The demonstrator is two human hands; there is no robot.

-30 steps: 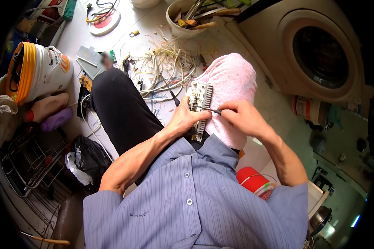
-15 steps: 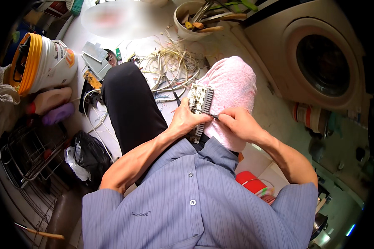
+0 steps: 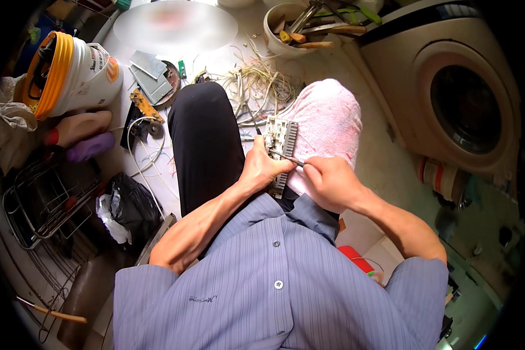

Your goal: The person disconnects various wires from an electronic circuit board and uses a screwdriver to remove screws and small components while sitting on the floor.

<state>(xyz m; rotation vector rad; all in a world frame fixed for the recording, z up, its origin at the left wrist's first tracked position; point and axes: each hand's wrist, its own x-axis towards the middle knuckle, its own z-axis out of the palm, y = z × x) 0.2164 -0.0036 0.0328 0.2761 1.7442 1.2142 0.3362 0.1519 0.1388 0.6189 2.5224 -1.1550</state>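
Note:
A long white-and-grey block with a row of ribbed teeth [image 3: 286, 137], perhaps a terminal strip, lies between my knees against a pink towel [image 3: 329, 116] over my right knee. My left hand [image 3: 256, 166] grips its near half, thumb across the teeth. In my right hand [image 3: 335, 184] is a thin dark tool like a small screwdriver [image 3: 297, 162]; its shaft crosses the block beside my left thumb. The tip is too small to make out. A narrow dark rod [image 3: 258, 123] shows just beyond my left fingers; I cannot tell what it is.
Tangled pale wires [image 3: 265, 87] lie beyond my knees. Behind them stands a white bucket of tools [image 3: 271, 35]. A front-loading washing machine [image 3: 402, 76] is at the right. At the left are a white bucket with a yellow rim [image 3: 79, 81] and a black plastic bag [image 3: 137, 204].
The floor and the things around have shifted rightward in view. My left knee has come closer to the right one. My right hand has turned slightly on the tool; both grips stay.

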